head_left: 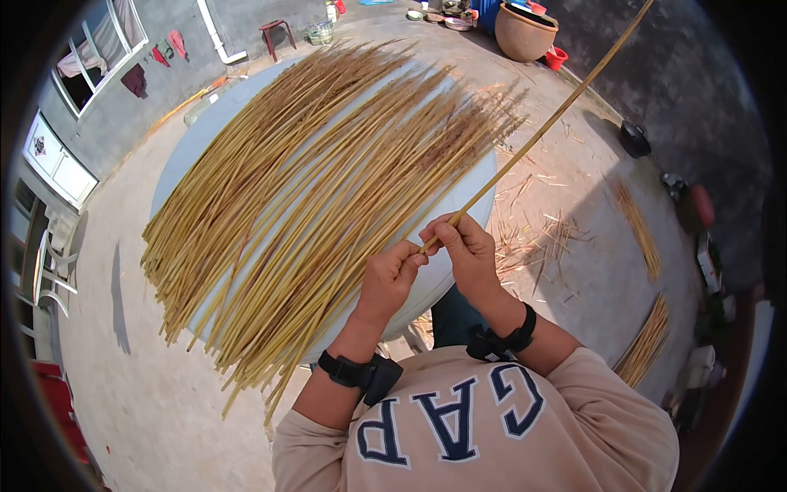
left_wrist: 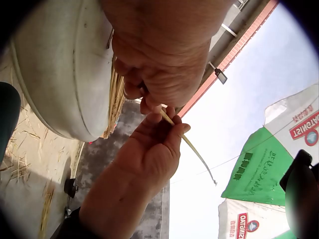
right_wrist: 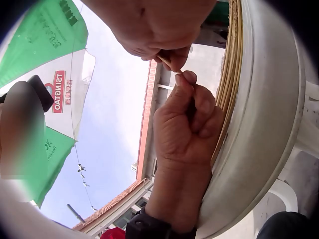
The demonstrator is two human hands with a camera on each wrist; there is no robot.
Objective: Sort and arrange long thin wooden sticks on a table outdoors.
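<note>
Both hands meet in front of the person's chest, at the near edge of a round table (head_left: 439, 289). My right hand (head_left: 469, 256) pinches a long, thin reed stalk (head_left: 541, 135) between thumb and fingers close to its lower end. From there the stalk slants up and away to the right. My left hand (head_left: 388, 280) pinches the very end of the same stalk, fingertips right beside those of the right hand. Many reed stalks (head_left: 328, 189) with brown feathery tops lie side by side across the table, tops pointing away from the person.
Broken stalk bits (head_left: 549, 238) litter the concrete floor right of the table. Two small bundles of stalks (head_left: 638, 230) lie farther right. A large clay pot (head_left: 525, 33) stands at the back, beside a red bucket (head_left: 556, 57). A green and white parasol (right_wrist: 55, 79) hangs overhead.
</note>
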